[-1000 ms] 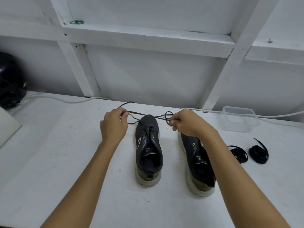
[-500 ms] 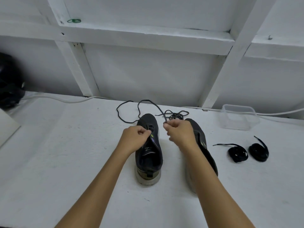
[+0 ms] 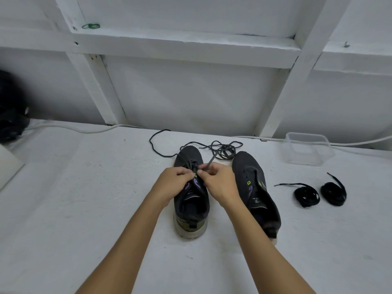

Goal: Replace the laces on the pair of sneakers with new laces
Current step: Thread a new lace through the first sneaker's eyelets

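Note:
Two dark sneakers stand side by side on the white table, toes away from me. Over the left sneaker (image 3: pixel 191 206) both hands meet at its eyelets. My left hand (image 3: pixel 172 181) has its fingers curled on the grey lace (image 3: pixel 192 164) at the tongue. My right hand (image 3: pixel 220 182) pinches the same lace, which runs up from its fingers to a loose tangle (image 3: pixel 224 150) beyond the toes. The right sneaker (image 3: pixel 254 187) shows bare eyelets and no lace. Two coiled black laces (image 3: pixel 306 195) (image 3: pixel 334 193) lie to its right.
A clear plastic box (image 3: pixel 307 148) sits at the back right by a white cable (image 3: pixel 84 129) along the wall. A dark object (image 3: pixel 10 117) is at the far left edge. A white board corner (image 3: pixel 8 166) lies at the left.
Both hands came in from holding the lace stretched wide beyond the toes. They now work close together at the left sneaker's eyelets, and the slack lace has dropped onto the table.

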